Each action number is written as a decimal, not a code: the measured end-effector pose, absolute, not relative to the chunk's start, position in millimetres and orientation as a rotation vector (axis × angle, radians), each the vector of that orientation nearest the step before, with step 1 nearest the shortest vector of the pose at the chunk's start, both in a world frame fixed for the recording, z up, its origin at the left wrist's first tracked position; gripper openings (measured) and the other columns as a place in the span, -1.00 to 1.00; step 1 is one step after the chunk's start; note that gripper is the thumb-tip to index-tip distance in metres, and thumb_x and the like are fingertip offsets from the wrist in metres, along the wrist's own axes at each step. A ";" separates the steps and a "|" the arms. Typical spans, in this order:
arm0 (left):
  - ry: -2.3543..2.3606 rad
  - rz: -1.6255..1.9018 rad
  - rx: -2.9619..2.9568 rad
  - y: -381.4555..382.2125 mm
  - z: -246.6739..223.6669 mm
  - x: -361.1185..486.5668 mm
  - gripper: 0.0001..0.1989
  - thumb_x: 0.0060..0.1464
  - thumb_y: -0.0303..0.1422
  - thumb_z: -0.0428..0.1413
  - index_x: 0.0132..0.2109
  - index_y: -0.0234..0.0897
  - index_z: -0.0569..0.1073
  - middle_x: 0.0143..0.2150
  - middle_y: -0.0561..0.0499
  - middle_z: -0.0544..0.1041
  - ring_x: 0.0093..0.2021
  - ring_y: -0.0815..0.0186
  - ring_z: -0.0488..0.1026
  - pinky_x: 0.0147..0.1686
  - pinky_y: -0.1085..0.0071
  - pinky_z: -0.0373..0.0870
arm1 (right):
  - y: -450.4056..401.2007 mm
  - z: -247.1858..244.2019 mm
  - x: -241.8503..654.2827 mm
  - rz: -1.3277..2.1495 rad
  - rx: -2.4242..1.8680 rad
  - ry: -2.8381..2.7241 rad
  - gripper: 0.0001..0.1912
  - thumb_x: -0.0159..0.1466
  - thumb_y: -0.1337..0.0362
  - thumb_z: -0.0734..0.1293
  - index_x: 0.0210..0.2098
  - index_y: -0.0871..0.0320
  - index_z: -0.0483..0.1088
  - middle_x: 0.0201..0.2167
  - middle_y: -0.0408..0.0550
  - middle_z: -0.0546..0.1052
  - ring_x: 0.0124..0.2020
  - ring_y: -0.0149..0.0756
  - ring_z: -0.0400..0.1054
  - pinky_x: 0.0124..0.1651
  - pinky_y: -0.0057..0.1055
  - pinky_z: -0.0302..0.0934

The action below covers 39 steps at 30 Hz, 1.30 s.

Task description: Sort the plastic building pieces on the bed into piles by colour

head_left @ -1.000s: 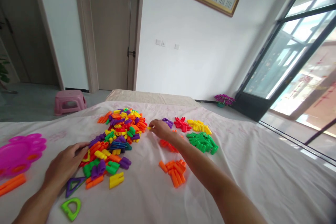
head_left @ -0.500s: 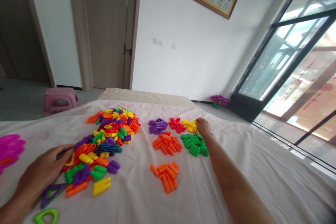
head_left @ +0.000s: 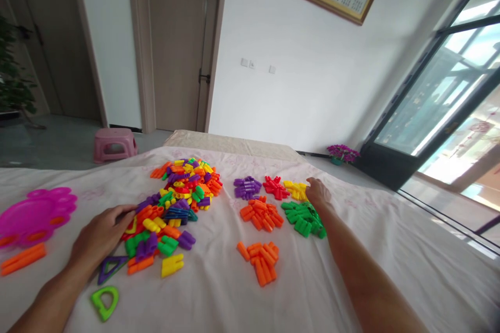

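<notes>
My left hand [head_left: 102, 231] lies at the left edge of a large mixed pile of plastic pieces [head_left: 183, 192], its fingertips touching the pieces; whether it grips one is unclear. My right hand [head_left: 318, 191] is beside the small yellow group [head_left: 296, 190], fingers apart and nothing seen in them. Left of the yellow group are red pieces [head_left: 276, 187] and purple pieces [head_left: 247, 187]. Green pieces [head_left: 303, 217] lie just below my right hand. Two orange groups, one upper [head_left: 261, 213] and one lower [head_left: 261, 261], lie in the middle of the cloth.
A pink tray [head_left: 37, 213] and an orange piece [head_left: 24, 258] lie at far left. A purple triangle [head_left: 111, 269] and a green D-shaped piece [head_left: 104, 303] are near my left forearm. Beyond the cloth stand a pink stool [head_left: 114, 144] and purple flowers [head_left: 342, 153].
The view has turned left, bringing more of the pink tray and a plant into sight. My right hand has drawn slightly away from the yellow pieces, its fingers now apart.
</notes>
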<state>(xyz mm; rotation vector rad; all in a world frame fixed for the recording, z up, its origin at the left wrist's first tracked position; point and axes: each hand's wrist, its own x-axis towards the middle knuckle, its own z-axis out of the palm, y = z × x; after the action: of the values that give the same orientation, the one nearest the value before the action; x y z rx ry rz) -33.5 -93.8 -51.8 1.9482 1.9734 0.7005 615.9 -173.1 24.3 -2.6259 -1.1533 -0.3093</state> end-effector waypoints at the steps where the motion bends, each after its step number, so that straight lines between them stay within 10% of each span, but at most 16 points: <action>1: 1.948 0.698 1.908 -95.3 -49.8 -32.1 -0.54 0.25 -0.08 -0.04 0.11 -0.14 0.58 0.11 -0.04 0.64 0.04 0.14 0.56 -0.10 0.37 0.43 | -172.4 26.9 613.7 -0.300 -2.635 -1.145 -0.51 0.36 0.38 0.17 0.24 0.12 0.43 0.24 0.17 0.44 0.12 -0.04 0.45 0.04 -0.24 0.30; 13: 1.920 0.782 1.868 -104.5 -40.7 -26.5 -0.55 0.23 -0.09 -0.05 0.06 -0.13 0.60 0.11 -0.07 0.63 0.07 0.06 0.54 -0.05 0.26 0.41 | -149.4 49.5 426.0 0.004 -2.000 -1.818 -0.73 0.33 0.28 0.30 -0.06 0.05 0.59 -0.12 -0.08 0.66 -0.12 -0.25 0.52 -0.12 -0.43 0.28; 22: 1.909 0.779 1.918 -103.7 -40.6 -26.8 -0.54 0.24 -0.10 -0.06 0.07 -0.15 0.60 0.11 -0.09 0.63 0.06 0.08 0.54 -0.10 0.30 0.40 | -133.5 12.4 280.0 0.071 -1.928 -2.220 -0.68 0.30 0.18 0.42 0.04 0.08 0.51 0.05 0.03 0.56 0.05 -0.15 0.44 -0.08 -0.37 0.29; 39: 1.902 0.724 1.902 -105.3 -36.4 -26.9 -0.51 0.26 -0.08 -0.09 0.10 -0.16 0.58 0.15 -0.12 0.60 0.12 0.00 0.52 0.00 0.19 0.40 | -110.8 28.4 432.4 0.177 -1.976 -1.373 -0.72 0.33 0.30 0.26 -0.05 0.17 0.54 -0.29 -0.06 0.65 -0.33 -0.33 0.49 -0.25 -0.48 0.26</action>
<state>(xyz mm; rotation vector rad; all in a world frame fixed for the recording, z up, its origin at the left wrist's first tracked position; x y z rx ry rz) -26.9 -105.3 -36.4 1.9021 1.9021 0.7236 432.4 -110.8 28.4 -1.9758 -1.3731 0.1773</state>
